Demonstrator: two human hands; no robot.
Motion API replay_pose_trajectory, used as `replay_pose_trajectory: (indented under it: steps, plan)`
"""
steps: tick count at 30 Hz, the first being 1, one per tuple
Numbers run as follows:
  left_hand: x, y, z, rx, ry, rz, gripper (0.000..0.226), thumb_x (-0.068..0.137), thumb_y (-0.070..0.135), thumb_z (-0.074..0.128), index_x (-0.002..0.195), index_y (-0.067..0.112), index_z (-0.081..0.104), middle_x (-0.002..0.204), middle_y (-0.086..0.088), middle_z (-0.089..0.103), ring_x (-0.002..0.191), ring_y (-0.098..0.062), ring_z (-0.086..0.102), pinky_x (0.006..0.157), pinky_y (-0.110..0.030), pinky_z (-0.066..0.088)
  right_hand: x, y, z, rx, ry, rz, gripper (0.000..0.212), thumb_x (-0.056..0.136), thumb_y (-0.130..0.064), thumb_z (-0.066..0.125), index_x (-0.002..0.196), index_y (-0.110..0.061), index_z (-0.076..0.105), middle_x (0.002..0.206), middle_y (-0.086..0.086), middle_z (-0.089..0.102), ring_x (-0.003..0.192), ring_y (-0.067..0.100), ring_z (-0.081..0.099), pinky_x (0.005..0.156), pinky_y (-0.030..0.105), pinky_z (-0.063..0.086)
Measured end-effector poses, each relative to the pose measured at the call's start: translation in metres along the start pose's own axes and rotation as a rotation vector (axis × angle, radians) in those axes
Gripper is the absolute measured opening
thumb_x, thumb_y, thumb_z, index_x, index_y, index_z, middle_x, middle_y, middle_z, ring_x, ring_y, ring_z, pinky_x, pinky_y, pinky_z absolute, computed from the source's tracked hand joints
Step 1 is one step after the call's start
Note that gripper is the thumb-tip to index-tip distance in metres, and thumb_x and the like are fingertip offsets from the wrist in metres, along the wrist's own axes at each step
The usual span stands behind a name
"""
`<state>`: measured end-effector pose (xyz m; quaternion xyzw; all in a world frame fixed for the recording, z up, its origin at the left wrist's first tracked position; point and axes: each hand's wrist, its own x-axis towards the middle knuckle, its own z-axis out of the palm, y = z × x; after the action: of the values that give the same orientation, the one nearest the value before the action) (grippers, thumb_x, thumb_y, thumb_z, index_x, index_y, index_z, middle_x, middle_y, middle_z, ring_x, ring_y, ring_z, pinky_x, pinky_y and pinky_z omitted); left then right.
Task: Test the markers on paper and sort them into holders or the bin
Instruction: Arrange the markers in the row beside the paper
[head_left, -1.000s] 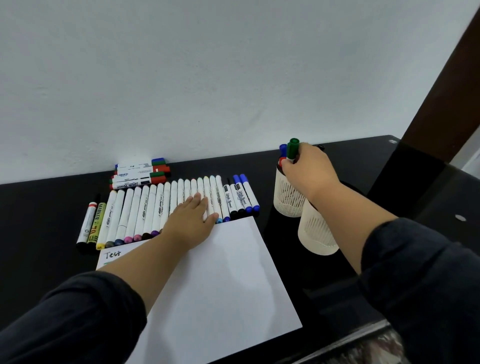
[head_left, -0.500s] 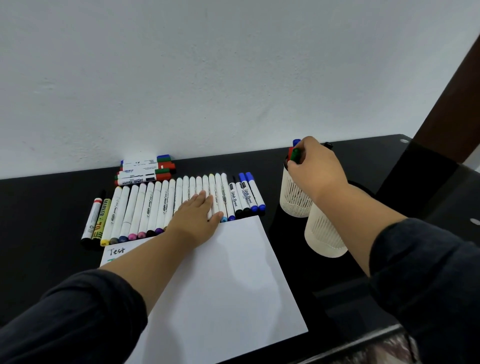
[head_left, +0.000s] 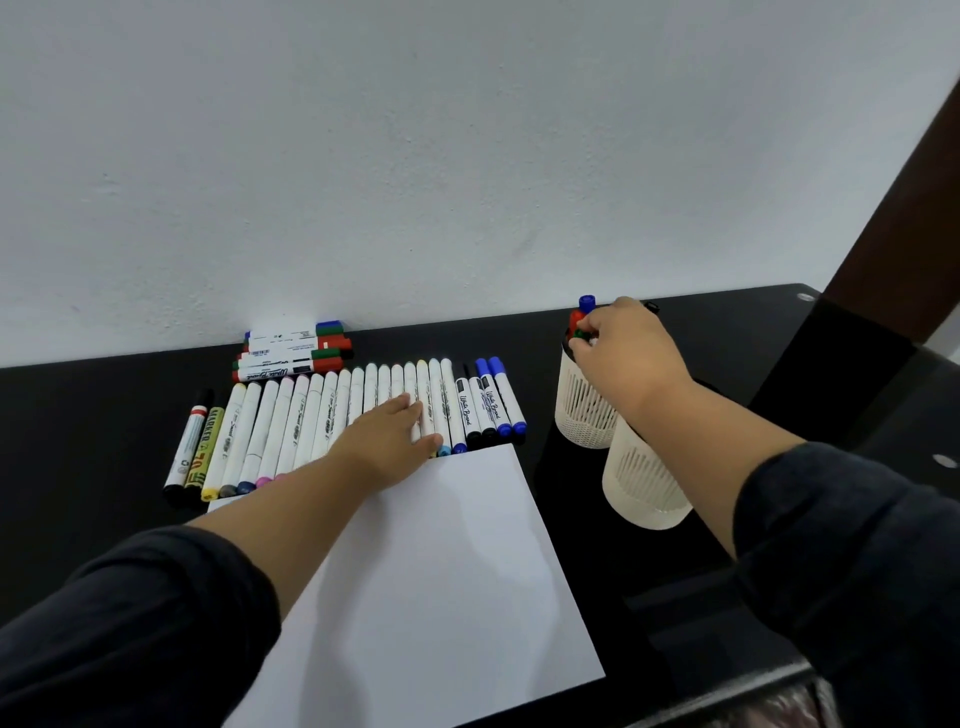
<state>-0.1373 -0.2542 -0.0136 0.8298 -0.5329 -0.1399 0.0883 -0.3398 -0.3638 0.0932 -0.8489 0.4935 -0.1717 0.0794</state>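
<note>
While the black table (head_left: 78, 415) takes up most of the room in front of this person, it is the white paper (head_left: 441, 582) lying in the middle of it that everything else sits around. Along the paper's far edge runs a long row of markers (head_left: 332, 410), side by side and touching, with a small stack of whiteboard markers (head_left: 291, 356) behind that row, against the wall. To the right of the paper, apart from it, stand two white mesh holders: the near holder (head_left: 644, 483), which looks empty from here, and the far holder (head_left: 582, 410) just behind it, with a blue cap (head_left: 587, 303) and red ones poking out.

The left hand (head_left: 387, 441) lies flat at the paper's far edge, fingers straight and spread over the white barrels, gripping none of them. The right hand (head_left: 623, 348) reaches over the far holder with its fingertips pinched on a green marker (head_left: 579, 334) that sits low among the others.

My guess is the green one is being dropped in. The risk I see is the right forearm, which passes right over the near holder's rim; a careless pull back could tip that light cup. The left palm could also roll the row out of line if it shifts.
</note>
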Motion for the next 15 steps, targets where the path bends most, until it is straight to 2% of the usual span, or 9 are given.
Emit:
replay_pose_trajectory:
  steps: [4,6,9,12,15]
  plan:
    - [-0.002,-0.004,-0.016,-0.131,0.019,0.010,0.056,0.096,0.042,0.045,0.146,0.018,0.033,0.154,0.000,0.027,0.140,-0.017,0.026,0.111,-0.032,0.022,-0.002,0.000,-0.001,0.038,0.063,-0.072,0.029,0.098,-0.027,0.049,0.115,-0.008,0.060,0.119,0.008,0.043,0.091,0.020,0.052,0.076,0.026,0.042]
    - [-0.005,-0.009,-0.023,-0.165,0.028,0.006,0.054,0.096,0.041,0.046,0.144,0.020,0.035,0.152,0.001,0.032,0.137,-0.018,0.032,0.109,-0.033,0.026,-0.001,-0.006,-0.002,0.003,0.074,-0.136,0.032,0.099,-0.031,0.043,0.111,-0.006,0.061,0.113,0.008,0.046,0.097,0.021,0.050,0.078,0.027,0.042]
    - [-0.009,-0.024,-0.031,-0.133,0.018,-0.010,0.053,0.097,0.041,0.044,0.146,0.021,0.033,0.153,0.002,0.029,0.138,-0.016,0.029,0.110,-0.031,0.024,0.003,-0.020,-0.001,-0.052,0.071,-0.227,0.036,0.101,-0.032,0.037,0.109,-0.005,0.060,0.102,0.007,0.048,0.102,0.023,0.048,0.080,0.029,0.040]
    - [-0.012,-0.044,-0.034,-0.028,0.008,-0.022,0.055,0.099,0.041,0.039,0.148,0.021,0.026,0.156,0.004,0.019,0.143,-0.015,0.019,0.114,-0.030,0.016,0.009,-0.037,0.005,-0.038,0.047,-0.302,0.034,0.101,-0.032,0.037,0.102,-0.006,0.059,0.089,0.003,0.045,0.090,0.019,0.045,0.072,0.027,0.033]
    - [-0.016,-0.067,-0.034,0.066,0.012,-0.057,0.051,0.100,0.035,0.035,0.148,0.019,0.026,0.158,0.002,0.013,0.144,-0.018,0.015,0.114,-0.034,0.017,0.016,-0.056,0.017,-0.039,0.020,-0.365,0.033,0.101,-0.034,0.037,0.094,-0.008,0.056,0.084,0.001,0.045,0.083,0.016,0.043,0.069,0.027,0.032]
